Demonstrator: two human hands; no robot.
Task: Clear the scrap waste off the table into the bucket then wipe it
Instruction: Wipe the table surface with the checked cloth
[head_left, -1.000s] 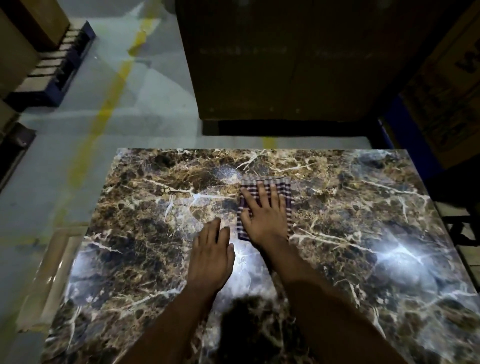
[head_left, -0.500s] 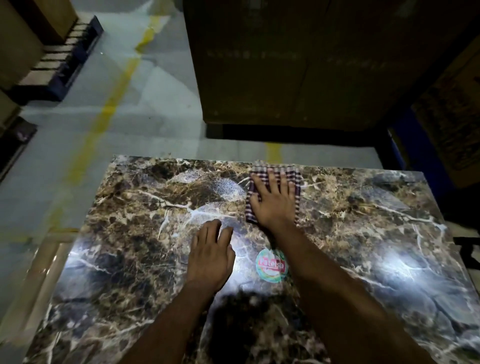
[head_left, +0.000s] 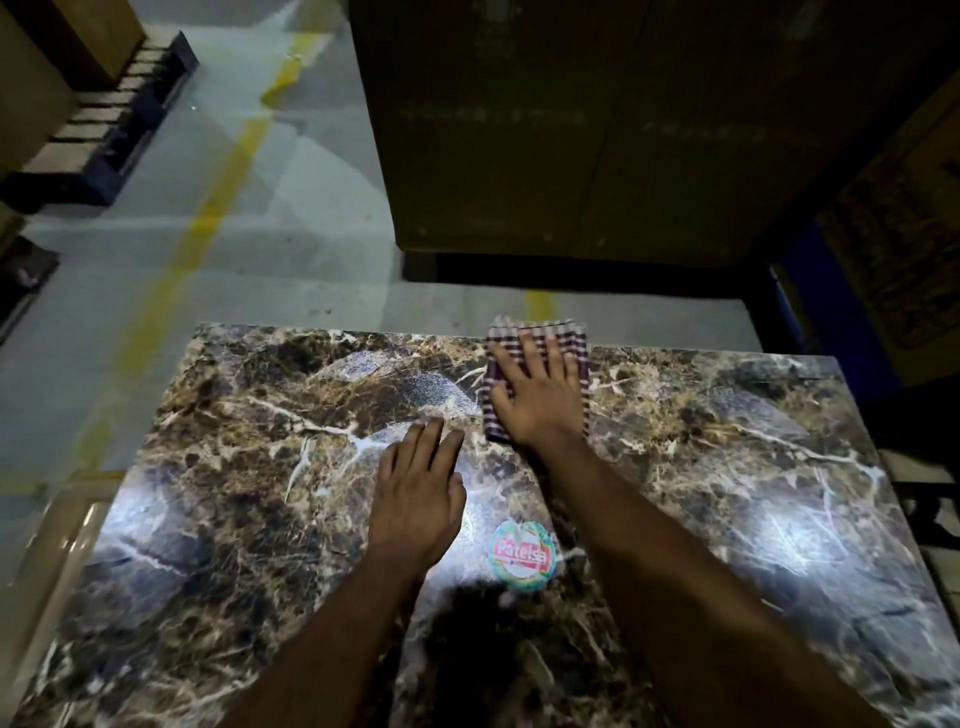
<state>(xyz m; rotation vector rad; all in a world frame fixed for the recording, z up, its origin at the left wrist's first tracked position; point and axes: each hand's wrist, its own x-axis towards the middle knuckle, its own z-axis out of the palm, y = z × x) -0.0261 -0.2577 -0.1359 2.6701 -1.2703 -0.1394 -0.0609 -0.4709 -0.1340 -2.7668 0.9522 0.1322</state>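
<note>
With my right hand spread flat on the checked cloth at the table's far edge and my left hand open, bracing beside it, I should press evenly in overlapping strokes.

Marble-patterned table, glossy, brown with white veins. Right hand flat, fingers spread, pressing a checked cloth at the far edge, cloth slightly overhanging. Left hand palm down on bare surface, near the right, not touching the cloth. Round sticker between the forearms. Beyond: grey floor with a yellow line, large cardboard box, pallet at left.
</note>
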